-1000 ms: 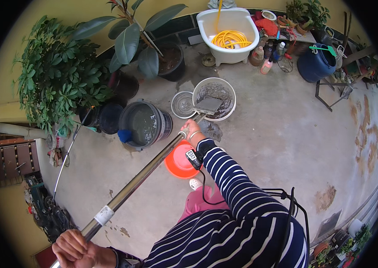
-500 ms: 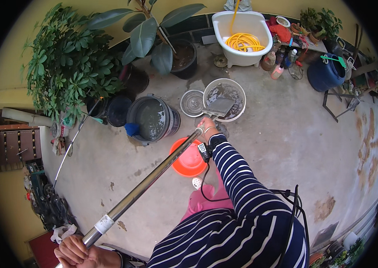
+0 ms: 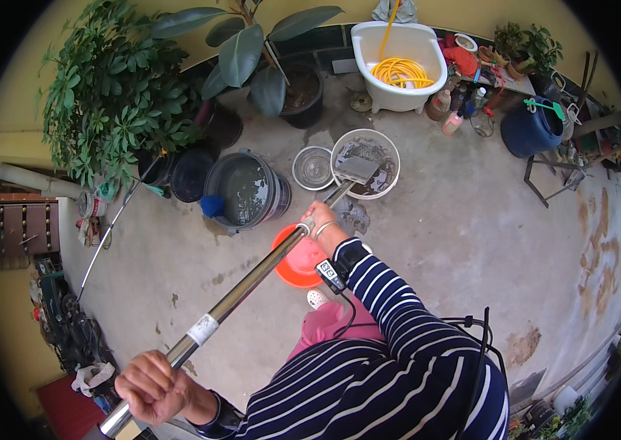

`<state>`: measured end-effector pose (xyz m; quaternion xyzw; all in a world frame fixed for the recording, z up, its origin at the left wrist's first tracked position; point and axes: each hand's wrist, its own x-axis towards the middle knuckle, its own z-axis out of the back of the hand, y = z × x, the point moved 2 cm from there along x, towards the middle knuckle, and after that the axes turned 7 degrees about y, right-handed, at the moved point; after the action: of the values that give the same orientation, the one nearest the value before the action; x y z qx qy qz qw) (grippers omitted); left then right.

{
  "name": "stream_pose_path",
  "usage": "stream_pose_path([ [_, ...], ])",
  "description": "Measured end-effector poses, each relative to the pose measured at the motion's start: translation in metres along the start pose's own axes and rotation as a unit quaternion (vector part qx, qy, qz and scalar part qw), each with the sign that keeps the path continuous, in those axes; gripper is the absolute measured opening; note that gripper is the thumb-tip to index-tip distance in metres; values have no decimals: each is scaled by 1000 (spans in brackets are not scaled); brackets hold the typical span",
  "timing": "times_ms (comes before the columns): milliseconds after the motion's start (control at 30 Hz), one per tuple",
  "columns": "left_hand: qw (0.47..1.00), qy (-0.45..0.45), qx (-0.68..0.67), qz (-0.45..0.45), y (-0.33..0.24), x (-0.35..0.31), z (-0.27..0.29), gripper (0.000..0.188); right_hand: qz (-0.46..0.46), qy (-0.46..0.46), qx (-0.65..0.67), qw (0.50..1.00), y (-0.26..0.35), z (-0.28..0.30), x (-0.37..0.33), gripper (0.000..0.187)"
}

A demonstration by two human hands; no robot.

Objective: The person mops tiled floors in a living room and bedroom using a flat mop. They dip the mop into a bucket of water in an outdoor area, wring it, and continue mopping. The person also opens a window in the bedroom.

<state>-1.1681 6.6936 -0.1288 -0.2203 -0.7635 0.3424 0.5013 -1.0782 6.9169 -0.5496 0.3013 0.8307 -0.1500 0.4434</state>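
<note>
A long shovel with a shiny metal pole [image 3: 251,281] slants across from lower left to upper middle. My left hand [image 3: 152,385] is closed round the pole near its end. Farther up, my right hand [image 3: 319,221] grips the same pole close to the blade. The flat grey blade [image 3: 357,169] is inside a white bucket [image 3: 397,170], over dark, wet, muddy stuff. A round metal bowl [image 3: 312,167] stands just left of that bucket. Below my right hand sits an orange-red basin [image 3: 293,273], partly covered by the pole and my hand.
A large black bucket [image 3: 281,198] of murky water has something blue [image 3: 212,206] on its rim. Behind are a white tub [image 3: 398,97] with a coiled yellow hose [image 3: 402,72] and potted plants [image 3: 244,55]. A blue barrel [image 3: 532,130] stands right. A thin pole [image 3: 108,235] leans left.
Both hands have kept their hold on the shovel. My left hand has moved up and right; my right hand has shifted down and left. The blade has tilted and sits deeper within the white bucket's outline.
</note>
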Motion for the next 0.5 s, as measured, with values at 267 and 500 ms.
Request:
stream_pose_path([
  [267, 999, 19, -17, -26, 31, -7, 13, 33, 20, 34, 67, 997, -89, -70, -119, 10],
  [500, 996, 60, -43, -44, -78, -24, 52, 41, 57, 70, 57, 994, -74, -27, -58, 13],
])
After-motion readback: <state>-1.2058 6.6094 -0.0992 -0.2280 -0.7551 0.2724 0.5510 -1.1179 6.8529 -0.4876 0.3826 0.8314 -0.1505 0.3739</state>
